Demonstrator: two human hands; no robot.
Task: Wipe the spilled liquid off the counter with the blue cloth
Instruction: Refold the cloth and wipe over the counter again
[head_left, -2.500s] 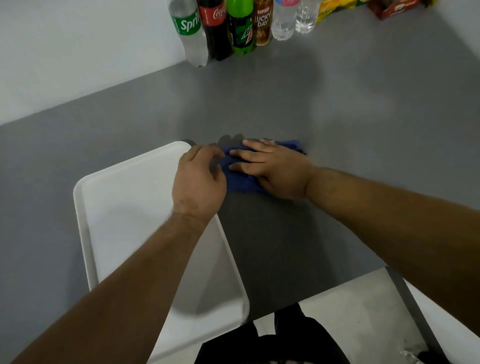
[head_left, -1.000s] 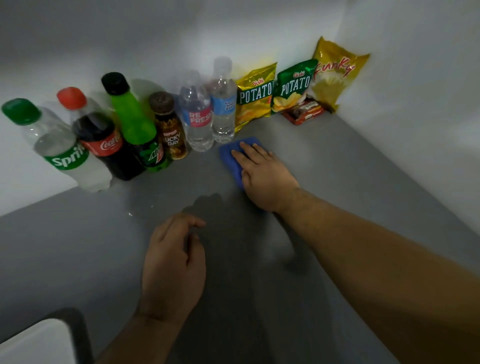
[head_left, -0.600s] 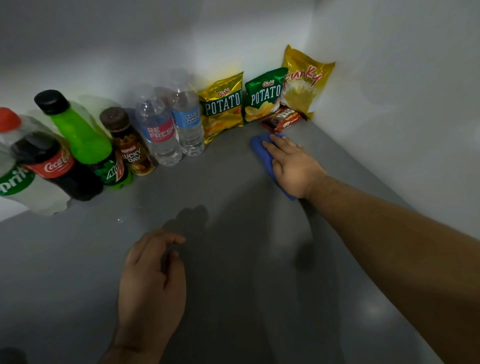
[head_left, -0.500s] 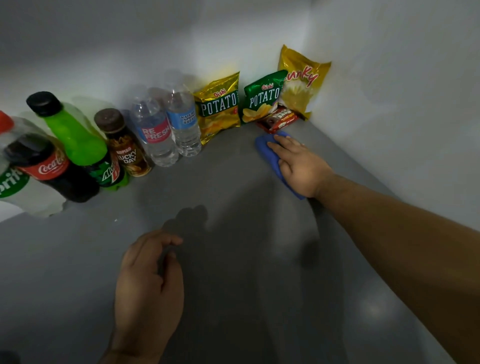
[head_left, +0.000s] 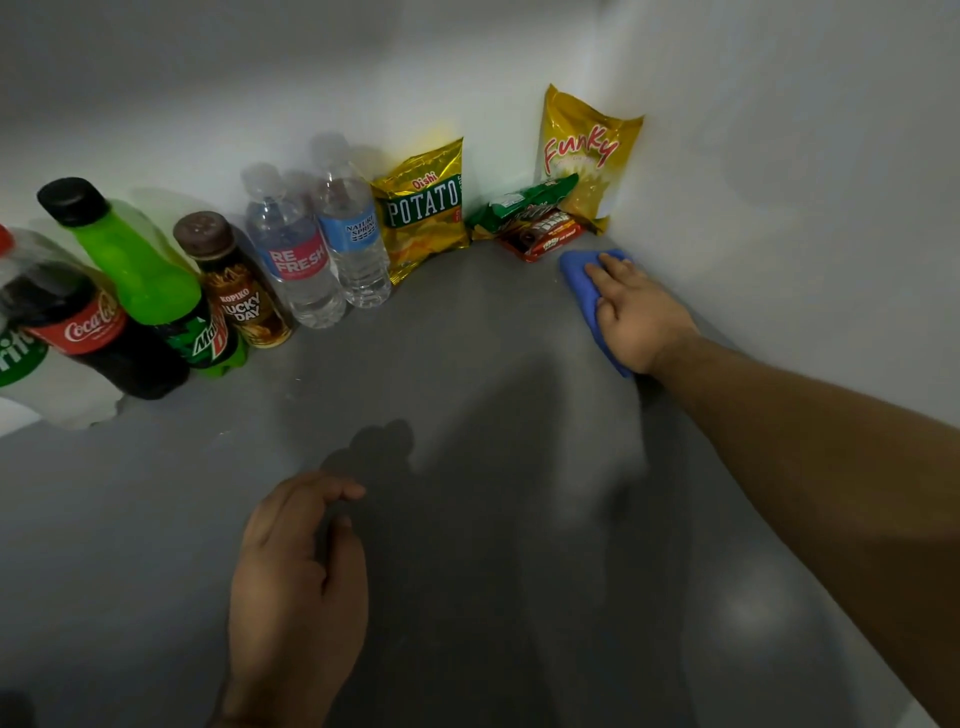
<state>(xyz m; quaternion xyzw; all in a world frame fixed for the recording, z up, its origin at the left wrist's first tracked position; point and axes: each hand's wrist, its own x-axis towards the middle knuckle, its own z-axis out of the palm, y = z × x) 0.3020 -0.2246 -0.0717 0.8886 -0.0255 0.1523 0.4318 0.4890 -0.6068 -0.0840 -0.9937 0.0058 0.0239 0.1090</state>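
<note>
The blue cloth (head_left: 579, 286) lies flat on the grey counter (head_left: 467, 364) at the far right, close to the right wall and just in front of a red snack box. My right hand (head_left: 636, 314) presses down on it with fingers spread, covering most of it. My left hand (head_left: 298, 566) hovers low over the near middle of the counter, fingers loosely curled, holding nothing. I cannot make out any liquid on the dim grey surface.
Along the back wall stand several bottles: Sprite (head_left: 21, 364), Coca-Cola (head_left: 88, 327), Mountain Dew (head_left: 156, 291), Lucky Day (head_left: 239, 291) and two water bottles (head_left: 332, 234). Snack bags (head_left: 423, 208) and a red box (head_left: 543, 236) fill the corner. The white wall (head_left: 779, 208) bounds the right side.
My right hand has slid the blue cloth to the right along the back of the counter into the corner. The green potato bag now lies tipped over. My left hand stays put.
</note>
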